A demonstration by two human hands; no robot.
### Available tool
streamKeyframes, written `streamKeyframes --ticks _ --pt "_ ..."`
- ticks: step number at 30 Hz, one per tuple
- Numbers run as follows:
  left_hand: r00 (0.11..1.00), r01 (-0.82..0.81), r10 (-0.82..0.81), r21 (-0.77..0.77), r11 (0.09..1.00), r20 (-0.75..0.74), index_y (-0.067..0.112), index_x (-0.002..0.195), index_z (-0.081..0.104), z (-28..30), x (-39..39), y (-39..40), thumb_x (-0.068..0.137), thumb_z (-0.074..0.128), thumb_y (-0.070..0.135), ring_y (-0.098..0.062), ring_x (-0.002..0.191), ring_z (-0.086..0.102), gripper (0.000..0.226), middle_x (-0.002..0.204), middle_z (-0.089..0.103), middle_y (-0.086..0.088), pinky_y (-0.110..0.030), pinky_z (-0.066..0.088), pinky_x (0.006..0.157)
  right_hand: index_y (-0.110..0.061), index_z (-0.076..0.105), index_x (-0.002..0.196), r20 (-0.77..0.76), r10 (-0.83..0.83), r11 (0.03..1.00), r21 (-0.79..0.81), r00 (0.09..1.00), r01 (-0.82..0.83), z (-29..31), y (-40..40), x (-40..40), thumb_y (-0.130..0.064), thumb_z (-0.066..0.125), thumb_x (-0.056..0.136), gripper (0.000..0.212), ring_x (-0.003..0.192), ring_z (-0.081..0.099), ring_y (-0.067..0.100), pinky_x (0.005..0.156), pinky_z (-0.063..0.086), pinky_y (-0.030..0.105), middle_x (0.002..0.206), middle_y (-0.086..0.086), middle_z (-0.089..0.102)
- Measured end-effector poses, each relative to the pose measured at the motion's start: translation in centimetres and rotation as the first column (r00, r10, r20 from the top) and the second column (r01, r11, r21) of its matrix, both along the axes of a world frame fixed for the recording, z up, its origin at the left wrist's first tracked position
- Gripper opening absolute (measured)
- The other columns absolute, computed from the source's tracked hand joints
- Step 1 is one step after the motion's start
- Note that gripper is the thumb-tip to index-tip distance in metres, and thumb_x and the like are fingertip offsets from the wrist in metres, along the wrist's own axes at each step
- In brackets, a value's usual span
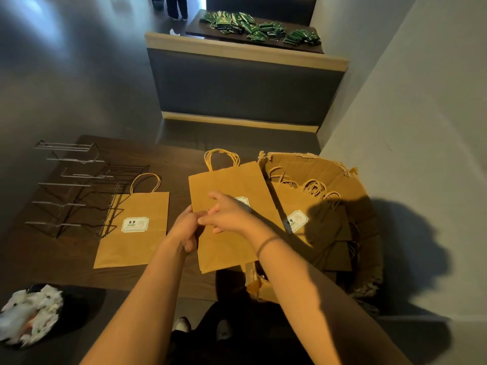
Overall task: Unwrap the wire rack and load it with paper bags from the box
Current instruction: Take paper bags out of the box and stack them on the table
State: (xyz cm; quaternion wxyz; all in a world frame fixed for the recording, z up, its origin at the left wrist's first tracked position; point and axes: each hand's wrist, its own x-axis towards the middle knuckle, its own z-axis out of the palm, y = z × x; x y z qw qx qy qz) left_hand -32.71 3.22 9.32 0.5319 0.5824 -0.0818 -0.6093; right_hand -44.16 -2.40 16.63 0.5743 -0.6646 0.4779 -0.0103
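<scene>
A bare wire rack [79, 191] lies on the dark table [66, 267] at the left. One brown paper bag [137, 227] with a white label lies flat beside it, its left edge over the rack's wires. A stack of paper bags [229, 248] lies in the middle. My left hand [185, 227] grips this stack's left edge. My right hand [226, 214] rests on top of it with fingers spread. At the right stands the open cardboard box [350, 185], holding several more bags [324, 227].
A dark bin [34, 312] with crumpled white wrapping stands at the lower left. A bench back [245, 83] rises behind the table. Farther back, another table [263, 30] holds several green packets. A grey wall [421, 127] runs along the right. My shoes [203, 327] show below.
</scene>
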Motion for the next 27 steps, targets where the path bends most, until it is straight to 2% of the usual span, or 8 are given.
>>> streamKeyframes --ticks 3,5,7,9,13,18,22,27 --pt "0.999 -0.041 0.041 0.036 0.999 -0.002 0.014 0.129 0.058 -0.2 0.0 -0.1 0.102 0.050 0.002 -0.022 0.069 0.074 0.030 0.092 0.075 -0.010 -0.034 0.058 0.055 -0.026 0.053 0.139 -0.052 -0.274 0.881 -0.413 0.960 0.229 -1.0 -2.0 -3.5 -0.027 0.074 0.090 0.053 0.122 0.056 0.024 0.089 0.053 0.031 0.132 0.002 0.058" --pt "0.999 -0.049 0.050 0.057 0.997 -0.004 0.016 0.128 0.058 -0.5 0.2 -0.2 0.103 0.050 0.005 -0.022 0.071 0.073 0.029 0.096 0.074 -0.011 -0.035 0.058 0.058 -0.028 0.049 0.140 -0.155 -0.422 0.796 -0.536 0.893 0.283 -2.0 -3.4 -6.1 -0.035 0.073 0.088 0.059 0.134 0.040 0.030 0.106 0.043 0.042 0.141 0.004 0.048" --pt "0.999 -0.036 0.037 0.054 0.998 -0.020 0.016 0.127 0.058 -0.4 0.2 -0.1 0.102 0.052 0.007 -0.024 0.074 0.072 0.027 0.101 0.073 -0.012 -0.036 0.058 0.060 -0.022 0.040 0.147 -0.213 -0.408 0.870 -0.387 0.888 0.307 -2.7 -4.1 -8.0 -0.041 0.073 0.086 0.072 0.138 0.038 0.033 0.112 0.039 0.049 0.147 0.007 0.044" --pt "1.000 -0.019 0.020 0.042 0.999 -0.011 0.017 0.124 0.057 -0.1 0.0 -0.1 0.099 0.058 0.008 -0.026 0.080 0.071 0.026 0.106 0.072 -0.012 -0.037 0.058 0.064 -0.020 0.049 0.135 -0.142 -0.390 0.911 -0.203 0.910 0.359 -3.1 -3.9 -8.7 -0.040 0.074 0.087 0.058 0.126 0.055 0.028 0.105 0.049 0.047 0.136 0.005 0.059" --pt "0.999 -0.005 0.005 0.023 1.000 0.035 0.018 0.129 0.054 -0.1 0.3 0.0 0.093 0.063 0.000 -0.030 0.095 0.068 0.042 0.117 0.071 -0.015 -0.041 0.057 0.072 -0.026 0.056 0.109 -0.018 -0.446 0.882 -0.183 0.895 0.435 -4.0 -3.4 -8.8 -0.044 0.078 0.078 0.042 0.102 0.066 0.020 0.091 0.057 0.046 0.108 -0.005 0.067" --pt "0.997 -0.025 0.026 -0.018 1.000 0.066 0.014 0.134 0.054 0.7 3.0 1.3 0.092 0.060 -0.008 -0.033 0.099 0.070 0.048 0.121 0.072 -0.018 -0.039 0.060 0.073 -0.026 0.054 0.119 0.139 -0.319 0.944 -0.042 0.937 0.327 -2.3 -3.3 -8.0 -0.018 0.075 0.089 0.037 0.107 0.066 0.012 0.093 0.057 0.038 0.120 -0.003 0.068" --pt "0.996 -0.034 0.036 -0.025 0.999 0.086 0.017 0.129 0.058 1.6 6.4 3.3 0.097 0.060 0.003 -0.030 0.101 0.069 0.035 0.117 0.074 -0.013 -0.039 0.057 0.081 -0.030 0.048 0.128 0.257 -0.225 0.954 -0.135 0.940 0.266 -1.1 -2.4 -4.5 -0.010 0.067 0.094 0.044 0.109 0.062 0.006 0.093 0.053 0.031 0.119 -0.010 0.066" --pt "0.982 0.088 -0.110 0.142 0.986 0.156 0.021 0.118 0.059 0.9 11.5 8.1 0.100 0.060 0.016 -0.024 0.095 0.061 0.019 0.105 0.066 -0.006 -0.041 0.053 0.080 -0.033 0.041 0.127 0.307 -0.263 0.930 -0.170 0.915 0.325 -2.4 -1.1 1.9 -0.009 0.062 0.098 0.043 0.103 0.058 0.000 0.088 0.051 0.028 0.113 -0.017 0.060"
